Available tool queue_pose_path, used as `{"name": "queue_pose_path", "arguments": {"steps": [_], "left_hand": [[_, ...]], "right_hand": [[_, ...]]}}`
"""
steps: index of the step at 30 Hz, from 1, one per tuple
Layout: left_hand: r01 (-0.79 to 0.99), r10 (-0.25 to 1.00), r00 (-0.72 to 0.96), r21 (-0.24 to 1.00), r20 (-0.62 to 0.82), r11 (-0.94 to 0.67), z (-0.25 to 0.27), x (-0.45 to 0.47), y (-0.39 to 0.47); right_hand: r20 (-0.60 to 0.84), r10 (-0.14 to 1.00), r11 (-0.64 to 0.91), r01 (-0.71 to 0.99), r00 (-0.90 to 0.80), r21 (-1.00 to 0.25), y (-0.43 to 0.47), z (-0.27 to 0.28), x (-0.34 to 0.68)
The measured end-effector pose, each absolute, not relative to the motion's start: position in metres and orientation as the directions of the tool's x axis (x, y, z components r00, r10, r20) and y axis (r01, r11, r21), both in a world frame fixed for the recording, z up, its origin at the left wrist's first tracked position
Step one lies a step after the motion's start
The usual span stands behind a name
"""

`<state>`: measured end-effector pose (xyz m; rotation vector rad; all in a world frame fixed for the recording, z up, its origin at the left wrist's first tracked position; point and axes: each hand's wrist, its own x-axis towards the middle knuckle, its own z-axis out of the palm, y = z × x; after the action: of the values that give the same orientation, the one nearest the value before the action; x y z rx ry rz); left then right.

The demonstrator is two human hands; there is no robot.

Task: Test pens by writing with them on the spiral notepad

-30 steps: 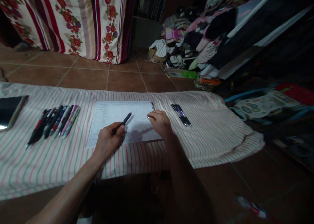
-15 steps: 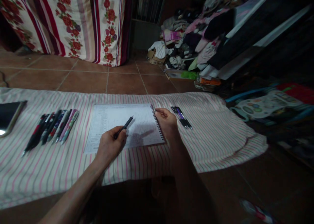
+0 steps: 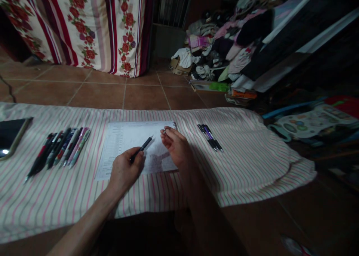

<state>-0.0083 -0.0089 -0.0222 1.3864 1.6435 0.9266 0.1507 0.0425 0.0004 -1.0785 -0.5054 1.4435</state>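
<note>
My left hand (image 3: pixel 126 167) is closed around a black pen (image 3: pixel 143 147), whose thin tip points up and to the right above the page. My right hand (image 3: pixel 177 145) hovers over the right part of the page, thumb and fingertips pinched together. Something small and shiny seems to be between them, too small to name. Under both hands lies a spiral notebook (image 3: pixel 134 130) with a printed, lined sheet; my right hand hides much of its coil. To the right, several pens (image 3: pixel 209 137) rest side by side, one of them purple.
At the left lies a row of several pens (image 3: pixel 63 147), beside a dark tablet or phone (image 3: pixel 11 134) at the edge of view. A striped cloth (image 3: pixel 252 155) covers the work surface. Beyond are a tiled floor (image 3: pixel 103 93), a flowered curtain (image 3: pixel 98 31) and piled clothes (image 3: pixel 218 43).
My right hand has moved left from the notebook's coil to over the page, near the pen's tip. My left hand still grips the pen, almost unmoved. The view has shifted slightly.
</note>
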Motion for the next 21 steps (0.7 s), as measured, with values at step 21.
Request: {"name": "queue_pose_path", "arguments": {"steps": [21], "left_hand": [[0.599,0.991,-0.097,0.79,-0.091,0.131,-0.006,-0.014,-0.01]], "right_hand": [[-0.431,0.899,-0.329,-0.766,-0.076,-0.552,0.044,-0.01,0.133]]}}
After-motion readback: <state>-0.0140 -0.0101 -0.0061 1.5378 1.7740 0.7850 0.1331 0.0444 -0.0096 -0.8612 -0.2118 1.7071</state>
